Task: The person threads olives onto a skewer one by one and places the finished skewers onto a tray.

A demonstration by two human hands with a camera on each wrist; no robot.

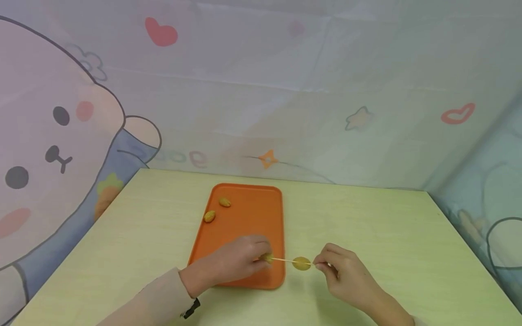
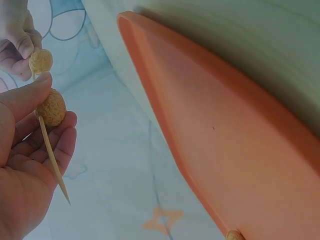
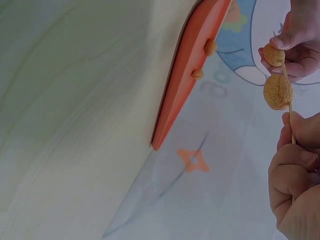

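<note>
A thin wooden skewer (image 1: 283, 260) runs level between the two hands. One golden-brown, wrinkled ball (image 1: 302, 263) sits on it near my right hand (image 1: 346, 274), whose thumb and fingers pinch the skewer's end. My left hand (image 1: 240, 259) pinches a second wrinkled ball (image 2: 52, 107) between thumb and fingers, above the tray's right side. In the left wrist view, the skewer's pointed tip (image 2: 65, 194) sticks out past this second ball. The right wrist view shows a gap between the left fingers and the nearer ball (image 3: 278, 92).
An orange rectangular tray (image 1: 253, 199) lies on the pale wooden table (image 1: 367, 217). Two more wrinkled balls, one upper (image 1: 224, 202) and one lower (image 1: 210, 216), lie at its left side. A printed cloth (image 1: 244, 90) hangs behind the table.
</note>
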